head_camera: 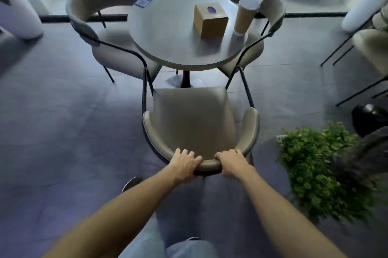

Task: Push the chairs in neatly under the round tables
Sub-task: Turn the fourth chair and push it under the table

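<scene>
A beige padded chair (193,115) with a curved backrest and black metal legs stands in front of me, facing the round grey table (168,33). Its seat front sits just short of the table edge, near the pedestal base. My left hand (184,165) grips the top of the backrest left of centre, fingers curled over the rim. My right hand (231,163) grips the same rim right of centre. Two more beige chairs are tucked at the table, one on the left (100,33) and one on the right (258,43).
A wooden tissue box (210,20) and a paper-filled brown holder (244,16) stand on the table, with a small purple card (143,1) at its far left. A leafy green plant (315,169) crowds my right. Another chair (371,52) stands far right, a white planter (16,10) far left.
</scene>
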{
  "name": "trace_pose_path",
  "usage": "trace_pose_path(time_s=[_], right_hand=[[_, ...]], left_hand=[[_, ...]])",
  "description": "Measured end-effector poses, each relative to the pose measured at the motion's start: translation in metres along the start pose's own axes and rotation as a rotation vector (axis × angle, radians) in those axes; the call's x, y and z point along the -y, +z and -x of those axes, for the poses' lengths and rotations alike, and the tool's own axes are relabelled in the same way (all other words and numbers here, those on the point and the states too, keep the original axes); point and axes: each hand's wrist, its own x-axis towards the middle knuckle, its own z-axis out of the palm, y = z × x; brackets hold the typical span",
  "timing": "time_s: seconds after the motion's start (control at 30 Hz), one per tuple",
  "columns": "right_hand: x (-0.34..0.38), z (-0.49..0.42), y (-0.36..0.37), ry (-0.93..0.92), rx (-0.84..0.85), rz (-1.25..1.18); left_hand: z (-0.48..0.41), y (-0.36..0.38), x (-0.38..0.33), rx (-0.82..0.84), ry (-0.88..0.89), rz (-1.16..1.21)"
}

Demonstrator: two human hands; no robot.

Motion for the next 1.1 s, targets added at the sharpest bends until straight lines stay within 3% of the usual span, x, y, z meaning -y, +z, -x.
trace_pose_path(time_s=[0.13,0.57,0.97,1.1], right_hand=[[-0.01,-0.008,0.014,-0.033,-0.112,0.082],[-0.055,-0.012,0.023,-0.045,-0.236,0.174],[-0.058,-0.031,0.011,-0.008,-0.183,0.118],[-0.063,-0.032,0.007,-0.038,-0.139,0.068]], left_hand=[[-0.003,0.001,-0.003,-0.015,-0.041,0.023],[-0.026,-0.012,-0.038,-0.08,-0.121,0.091],[-0.041,-0.015,-0.013,-0.115,-0.151,0.134],[-0.035,-0.007,-0.009,-0.17,-0.165,-0.008]])
